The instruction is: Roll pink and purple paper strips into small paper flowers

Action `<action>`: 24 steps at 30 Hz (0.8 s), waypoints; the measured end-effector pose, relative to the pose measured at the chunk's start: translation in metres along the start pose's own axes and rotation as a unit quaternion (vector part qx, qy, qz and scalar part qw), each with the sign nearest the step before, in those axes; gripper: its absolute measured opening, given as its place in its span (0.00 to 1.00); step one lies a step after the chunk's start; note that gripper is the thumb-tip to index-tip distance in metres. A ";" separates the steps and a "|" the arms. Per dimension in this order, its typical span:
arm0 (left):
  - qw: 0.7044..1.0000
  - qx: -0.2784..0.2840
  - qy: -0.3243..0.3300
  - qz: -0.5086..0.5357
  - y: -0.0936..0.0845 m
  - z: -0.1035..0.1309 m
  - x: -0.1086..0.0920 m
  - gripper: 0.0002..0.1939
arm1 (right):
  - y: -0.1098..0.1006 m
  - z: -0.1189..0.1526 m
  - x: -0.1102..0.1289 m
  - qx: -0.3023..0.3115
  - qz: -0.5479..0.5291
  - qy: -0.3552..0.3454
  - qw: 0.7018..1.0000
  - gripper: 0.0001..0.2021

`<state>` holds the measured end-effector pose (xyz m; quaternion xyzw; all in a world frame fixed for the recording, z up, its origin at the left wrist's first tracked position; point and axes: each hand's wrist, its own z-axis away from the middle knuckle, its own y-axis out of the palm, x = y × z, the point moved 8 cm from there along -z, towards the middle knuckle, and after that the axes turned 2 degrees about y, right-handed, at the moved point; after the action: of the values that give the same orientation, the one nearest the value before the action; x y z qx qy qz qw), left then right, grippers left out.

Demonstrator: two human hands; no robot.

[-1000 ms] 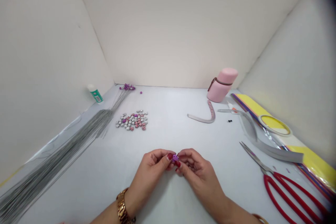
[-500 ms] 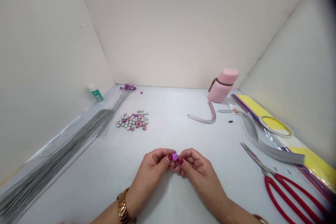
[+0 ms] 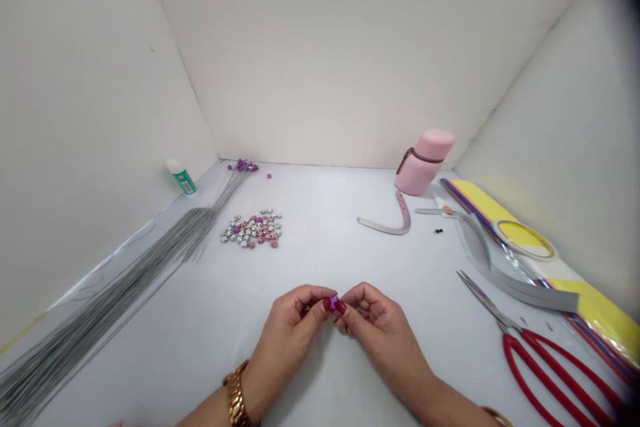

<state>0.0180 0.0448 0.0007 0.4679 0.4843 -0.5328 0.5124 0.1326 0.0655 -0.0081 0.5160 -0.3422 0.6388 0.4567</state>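
Note:
Between my fingertips, low in the middle of the view, is a small purple folded paper star (image 3: 335, 301). My left hand (image 3: 295, 323) pinches it from the left with thumb and forefinger. From the right, my right hand (image 3: 380, 323) pinches the same star, its thumb pressed against it. Both thumbs partly cover the star. Beyond my hands, to the left, lies a pile of small silver, pink and purple stars (image 3: 253, 231) on the white table.
A bundle of grey wires (image 3: 125, 287) runs along the left, with purple stars (image 3: 243, 165) at its far end. A glue stick (image 3: 183, 178) stands behind it. At right are a pink flask (image 3: 425, 162), paper strips (image 3: 520, 288), red-handled scissors (image 3: 535, 347), a tape roll (image 3: 525, 239) and coloured sheets (image 3: 600, 300).
My thumbs have drawn closer together over the purple star, so less of it shows. Nothing else on the table has moved.

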 end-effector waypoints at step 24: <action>0.997 0.031 -0.002 0.064 0.004 -0.002 0.000 0.09 | 0.008 -0.004 -0.006 0.083 -0.010 0.003 0.996 0.13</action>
<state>0.0217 0.0469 0.0008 0.5124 0.4361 -0.5146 0.5315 0.1240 0.0650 -0.0142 0.5535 -0.2809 0.6621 0.4199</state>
